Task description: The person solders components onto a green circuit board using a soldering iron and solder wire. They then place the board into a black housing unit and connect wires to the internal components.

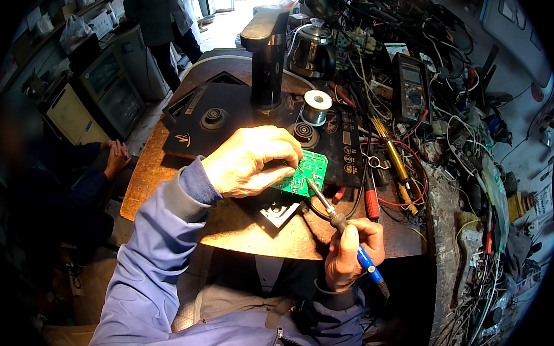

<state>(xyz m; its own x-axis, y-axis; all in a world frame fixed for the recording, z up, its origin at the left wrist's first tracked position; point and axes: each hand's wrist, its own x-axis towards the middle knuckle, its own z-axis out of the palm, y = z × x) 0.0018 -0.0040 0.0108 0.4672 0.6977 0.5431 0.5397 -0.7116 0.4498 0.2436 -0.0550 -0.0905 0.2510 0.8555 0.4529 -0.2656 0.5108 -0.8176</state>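
At the front edge of a black panel (239,111) on the desk (146,182), green circuit board (315,169). Right hand (346,255) grips the soldering iron (336,219), its tip at the board; contact unclear. Left hand (249,162): fingers curled together at the board's left side; cannot tell what they pinch. Behind the board, wire spool (314,115) upright on the panel. Farther back, kettle (310,52). Rightward: red-handled tool (371,202), multimeter (411,89), tangled cables. Beyond the desk, left: seated person, hands clasped (117,158).

The left hand (247,163) arches forward in a pinch; the right hand (352,252) curls gripping.
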